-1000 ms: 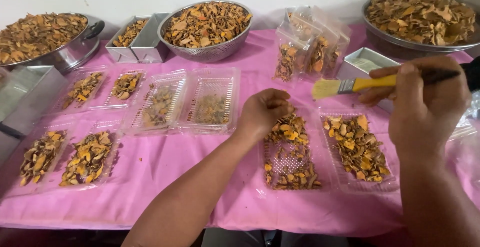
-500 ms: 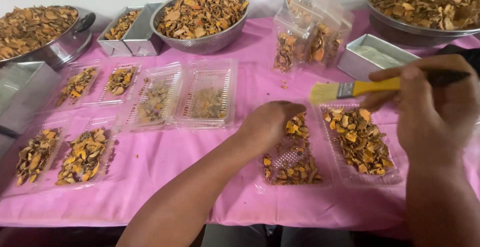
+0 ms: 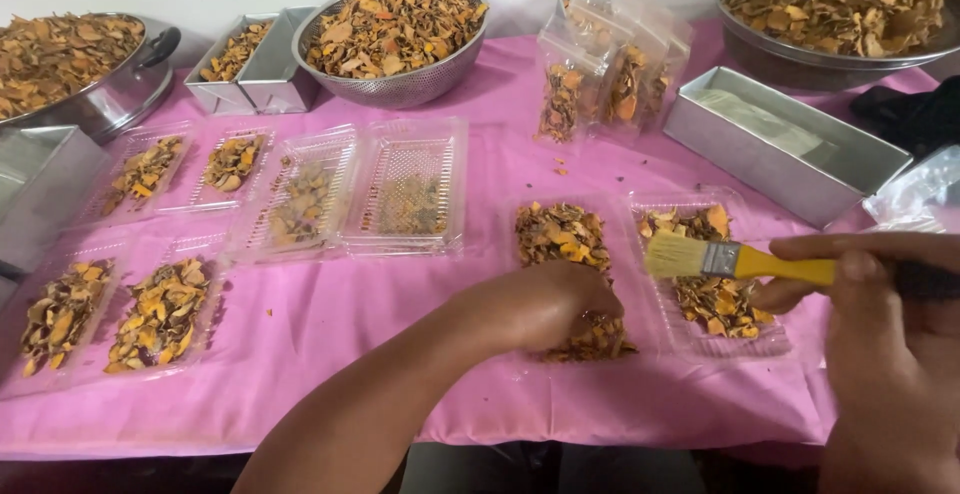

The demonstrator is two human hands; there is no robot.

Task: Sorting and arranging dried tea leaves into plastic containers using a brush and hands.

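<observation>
Head view here, looking down at a pink tablecloth [image 3: 330, 324] loaded with clear plastic trays of dried orange-brown chips. The left hand [image 3: 540, 304] is curled down over the near end of one tray of chips [image 3: 560, 239], fingers bunched together on the pieces, though I can't tell if it's actually pinching any. The right hand [image 3: 880, 304] is closed around the handle of a yellow paintbrush [image 3: 740, 262], bristles pointing left and hovering over the neighbouring tray [image 3: 715, 299] just to the right. Further left sit an open empty-ish clamshell tray [image 3: 410, 189] and more filled trays. At the far side there's a metal colander bowl [image 3: 395, 29] heaped with chips, some filled clear bags [image 3: 600, 79] standing up, and a rectangular metal tin [image 3: 780, 144] on the right.
</observation>
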